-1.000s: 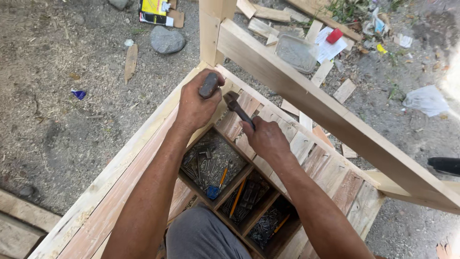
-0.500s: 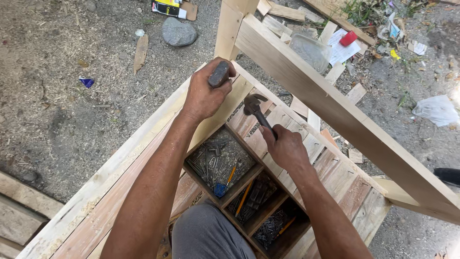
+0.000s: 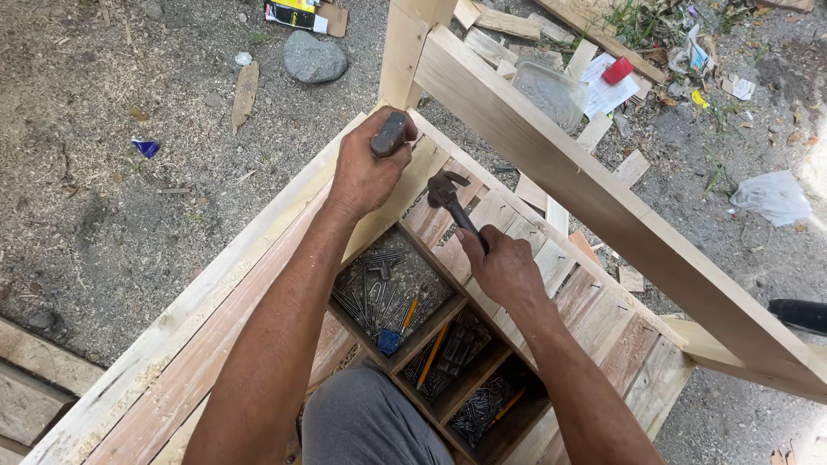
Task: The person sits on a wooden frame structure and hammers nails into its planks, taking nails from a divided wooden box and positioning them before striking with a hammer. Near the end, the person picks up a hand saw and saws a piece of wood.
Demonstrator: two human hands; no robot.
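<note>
My left hand (image 3: 366,172) grips a dark, blunt metal tool (image 3: 389,133) and presses it against the inner side of the pale wooden frame rail (image 3: 258,250) near the corner post (image 3: 403,52). My right hand (image 3: 504,267) holds a claw hammer (image 3: 448,194) by its handle, with the head raised just right of the left hand, over the slatted panel (image 3: 594,310). Below my forearms lies a wooden divided tray (image 3: 401,297) with nails, pencils and small hardware in its compartments.
A long pale beam (image 3: 620,207) runs diagonally from the post to the lower right. Gravel ground around holds a grey stone (image 3: 314,58), wood offcuts (image 3: 245,90), a clear plastic tub (image 3: 551,90), a red-capped item (image 3: 618,69), plastic bag (image 3: 775,196) and litter. Planks (image 3: 39,379) lie at lower left.
The view has shifted slightly, so both hands sit further right. The hammer head has tilted closer to the left hand; the left hand keeps the dark tool against the rail.
</note>
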